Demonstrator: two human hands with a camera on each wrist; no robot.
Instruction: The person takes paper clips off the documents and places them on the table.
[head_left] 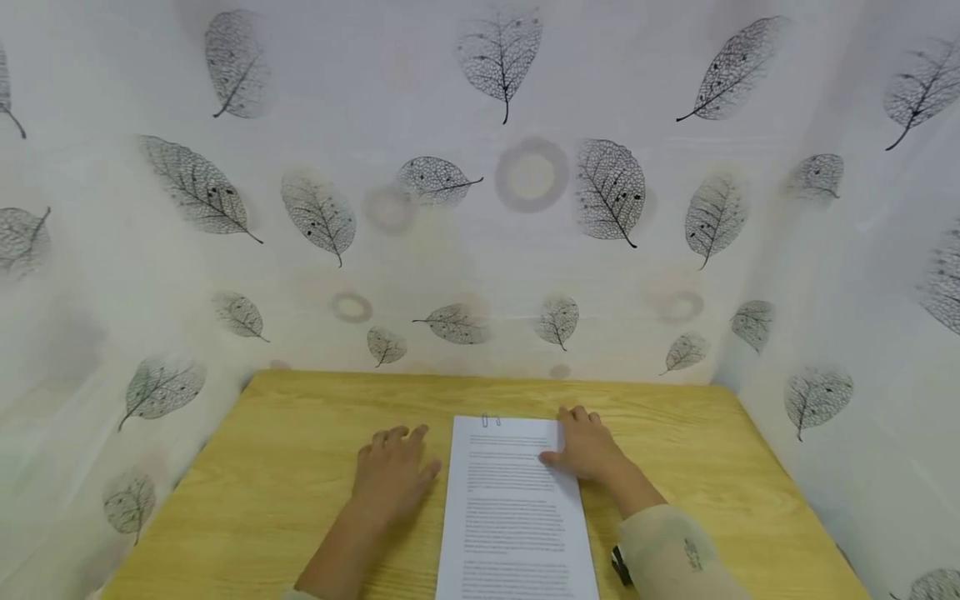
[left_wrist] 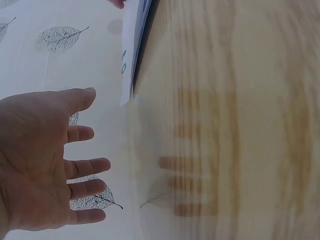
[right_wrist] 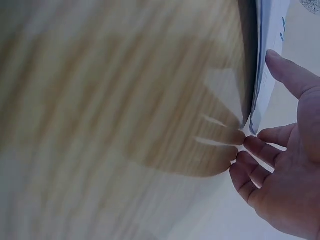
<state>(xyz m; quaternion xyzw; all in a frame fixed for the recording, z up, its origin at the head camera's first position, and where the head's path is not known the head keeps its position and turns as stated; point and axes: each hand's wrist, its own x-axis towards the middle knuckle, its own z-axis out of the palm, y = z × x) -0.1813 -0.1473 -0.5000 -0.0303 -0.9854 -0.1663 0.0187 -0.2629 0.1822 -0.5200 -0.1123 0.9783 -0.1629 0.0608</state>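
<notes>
A stack of printed paper sheets [head_left: 513, 508] lies on the wooden table, its top edge away from me. Two paper clips [head_left: 491, 421] sit on that top edge. My left hand [head_left: 393, 475] hovers left of the stack, apart from it, fingers spread and holding nothing; the left wrist view shows its palm [left_wrist: 35, 160] and the sheets' side edge. At the upper right corner is my right hand [head_left: 588, 450], its thumb over the page and its fingers beside the edge. In the right wrist view the fingers [right_wrist: 267, 145] are slightly bent by the sheets' corner [right_wrist: 254, 122].
The yellow wood-grain table [head_left: 285, 467] is bounded at the back and sides by a pale curtain [head_left: 465, 258] printed with dark leaves. A small black object [head_left: 621, 567], partly hidden by my right sleeve [head_left: 675, 550], lies right of the sheets.
</notes>
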